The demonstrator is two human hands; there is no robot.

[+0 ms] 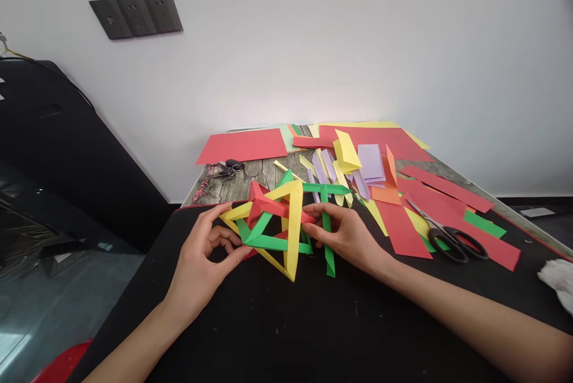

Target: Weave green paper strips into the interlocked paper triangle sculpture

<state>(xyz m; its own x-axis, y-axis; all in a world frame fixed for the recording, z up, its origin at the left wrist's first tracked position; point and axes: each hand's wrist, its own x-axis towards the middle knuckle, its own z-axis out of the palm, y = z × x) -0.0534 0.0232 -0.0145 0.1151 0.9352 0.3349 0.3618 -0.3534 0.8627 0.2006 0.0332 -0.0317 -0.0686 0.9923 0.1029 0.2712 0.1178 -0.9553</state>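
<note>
An open-framed paper model (293, 222) of interlocked yellow, green and red folded strips is held up between my two hands over the black mat. My left hand (199, 255) pinches its left side, thumb near the green and red strips and fingers at the yellow corner. From the right, my right hand (340, 231) grips the model with its fingertips around the red and green strips. A green strip (329, 252) hangs down by the right fingers, and another green strip reaches out to the right above them. Some of the right fingertips are hidden behind the paper.
Scissors (447, 237) lie on red, yellow and green paper strips at the right. Folded purple (371, 162) and yellow pieces sit behind the model. Red sheets (244, 145) line the wall side. Keys (228, 168) are at the back left, and a white tissue (557, 281) is far right.
</note>
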